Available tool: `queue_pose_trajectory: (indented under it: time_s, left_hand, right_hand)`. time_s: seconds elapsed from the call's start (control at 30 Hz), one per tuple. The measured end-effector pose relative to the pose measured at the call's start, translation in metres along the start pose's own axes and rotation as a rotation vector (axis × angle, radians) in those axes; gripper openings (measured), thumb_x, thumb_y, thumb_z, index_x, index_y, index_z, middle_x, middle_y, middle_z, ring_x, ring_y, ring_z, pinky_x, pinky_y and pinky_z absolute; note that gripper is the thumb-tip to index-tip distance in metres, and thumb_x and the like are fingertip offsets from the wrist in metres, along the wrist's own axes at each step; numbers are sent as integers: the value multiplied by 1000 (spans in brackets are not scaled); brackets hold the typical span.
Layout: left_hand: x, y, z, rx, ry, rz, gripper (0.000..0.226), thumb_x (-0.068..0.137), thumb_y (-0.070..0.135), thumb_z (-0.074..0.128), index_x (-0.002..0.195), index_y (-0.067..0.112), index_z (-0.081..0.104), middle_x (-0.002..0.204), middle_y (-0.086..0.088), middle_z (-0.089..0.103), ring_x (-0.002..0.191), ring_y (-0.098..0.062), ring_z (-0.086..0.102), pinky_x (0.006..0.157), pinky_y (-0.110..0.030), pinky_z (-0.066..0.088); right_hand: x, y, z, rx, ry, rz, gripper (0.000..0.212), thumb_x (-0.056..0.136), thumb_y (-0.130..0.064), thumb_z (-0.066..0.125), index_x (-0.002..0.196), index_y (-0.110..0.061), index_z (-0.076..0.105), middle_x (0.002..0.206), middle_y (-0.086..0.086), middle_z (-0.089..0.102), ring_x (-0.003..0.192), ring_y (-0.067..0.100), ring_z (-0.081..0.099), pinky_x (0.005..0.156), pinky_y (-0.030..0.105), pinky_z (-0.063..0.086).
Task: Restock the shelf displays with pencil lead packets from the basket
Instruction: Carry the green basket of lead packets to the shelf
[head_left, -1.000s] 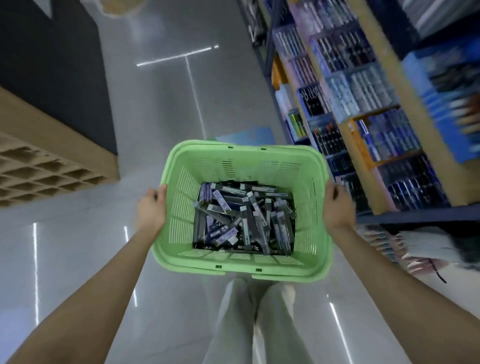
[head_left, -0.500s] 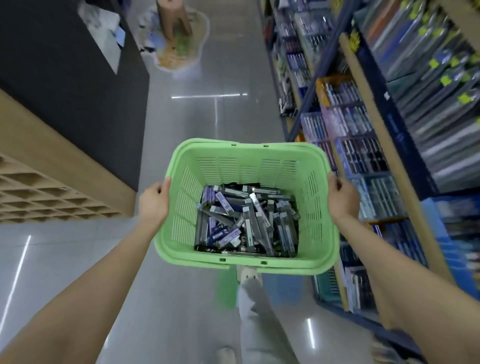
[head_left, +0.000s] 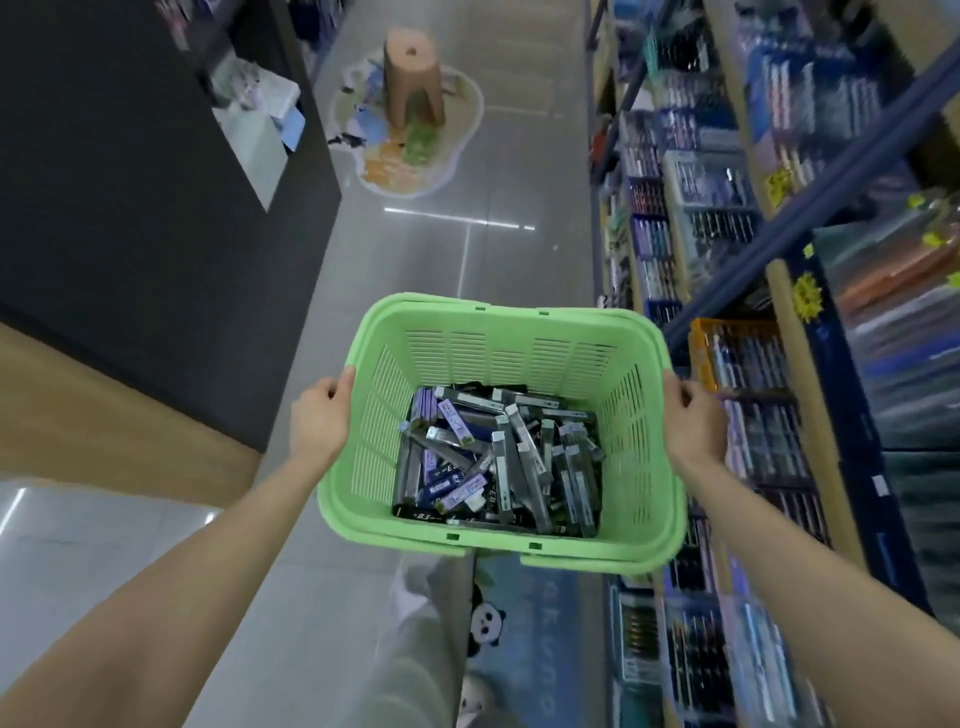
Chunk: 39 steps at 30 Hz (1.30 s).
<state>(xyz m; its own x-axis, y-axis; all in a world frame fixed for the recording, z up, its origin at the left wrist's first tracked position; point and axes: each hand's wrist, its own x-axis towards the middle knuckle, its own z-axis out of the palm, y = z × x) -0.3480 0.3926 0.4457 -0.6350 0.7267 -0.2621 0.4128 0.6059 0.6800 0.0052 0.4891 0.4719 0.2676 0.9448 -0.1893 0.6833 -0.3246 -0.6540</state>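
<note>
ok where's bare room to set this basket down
Bare grey tiled floor lies ahead of the green plastic basket, between the black counter and the stocked shelves. Crowded: shelves full; brown stool on its mat farther on.

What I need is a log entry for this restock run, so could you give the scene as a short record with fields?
basket: green, carried at waist level
left hand: grips the basket's left rim
right hand: grips the basket's right rim
packets: loose pile in the bottom of the basket
shelves: on the person's right, full of stationery
ahead: brown stool
underfoot: blue panda mat
progress: no packet in either hand
</note>
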Motion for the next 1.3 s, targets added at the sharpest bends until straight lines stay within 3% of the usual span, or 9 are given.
queue_pose_trajectory:
  time_s: [0.23,0.4,0.5,0.87,1.0,1.2,1.3]
  left_hand:
    - [139,83,1,-50,15,-10,49,102,30,38,58,13,28,57,-3,34,54,-18,30,51,-30,24]
    - [237,125,3,0,49,-16,51,101,39,38,58,12,31,60,-7,41,63,-25,40,58,-37,28]
    - [297,157,8,-7,70,1,51,101,38,39,58,12,30,59,-6,40,62,-24,39,59,-37,27]
    - [505,254,34,-58,112,-80,50,100,40,39,60,13,26,59,-3,33,56,-19,31,51,-35,21]
    - [580,279,35,-75,128,-83,49,100,39,39,61,13,26,59,-3,32,54,-17,29,51,-35,20]
    - [710,302,31,-62,115,-104,50,100,43,39,62,13,26,58,-3,29,56,-19,28,54,-35,21]
    - [772,320,26,-25,106,-83,50,100,43,37,62,12,26,58,-6,28,55,-21,29,53,-35,19]
  right_hand:
    - [121,-95,42,3,6,-20,51,100,-44,34,81,-3,57,67,12,55,57,24,46,50,30,26]
    - [201,-154,65,46,6,-34,41,100,-44,34,79,-12,48,57,3,42,53,18,37,52,28,25]
    - [260,-191,83,65,1,-51,48,100,-45,33,81,-6,54,60,5,45,53,18,38,51,28,26]
    - [473,-337,150,-10,-28,-136,44,101,-41,35,71,-12,47,61,1,46,51,14,37,47,28,26]
    - [537,-387,182,-48,-32,-144,46,101,-44,34,71,-12,49,59,1,44,51,15,37,48,27,24]
    - [616,-472,234,-86,-48,-148,47,102,-41,34,61,-15,36,56,0,40,49,15,33,46,28,20]
    - [658,-505,261,-59,-42,-122,46,101,-42,35,66,-13,43,58,0,45,53,17,40,46,28,24]
